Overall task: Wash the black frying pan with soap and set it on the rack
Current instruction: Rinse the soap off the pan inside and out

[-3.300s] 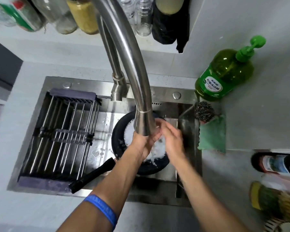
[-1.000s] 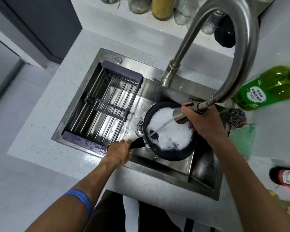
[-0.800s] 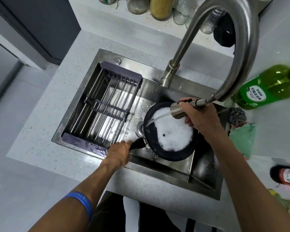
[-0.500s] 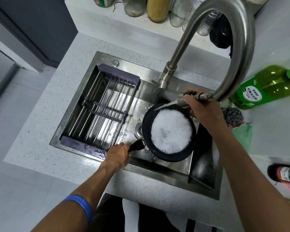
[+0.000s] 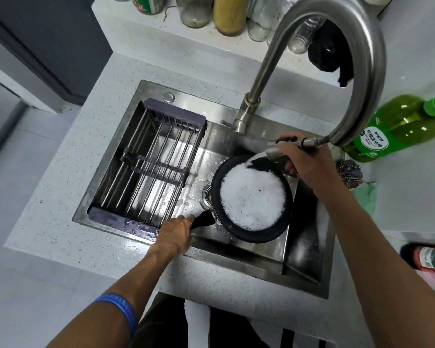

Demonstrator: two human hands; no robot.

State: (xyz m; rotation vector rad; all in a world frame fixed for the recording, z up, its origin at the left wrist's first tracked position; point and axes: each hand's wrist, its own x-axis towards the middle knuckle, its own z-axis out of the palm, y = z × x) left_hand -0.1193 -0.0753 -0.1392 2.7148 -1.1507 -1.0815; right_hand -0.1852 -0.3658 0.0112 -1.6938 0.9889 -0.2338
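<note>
The left grip [image 5: 175, 237] clenched the pan [image 5: 251, 199] handle; the right grip [image 5: 304, 162] grasped the sprayer [image 5: 276, 150], which had swung to the far rim: rinsing begun, suds remained

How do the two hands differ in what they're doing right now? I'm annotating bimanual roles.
The left hand closes its grip on the black frying pan by its handle, low at the sink's near edge; the right hand wraps the pulled-out faucet sprayer, higher, over the pan's far rim. The left steadies; the right aims water into the foam. Both are closed around something.
</note>
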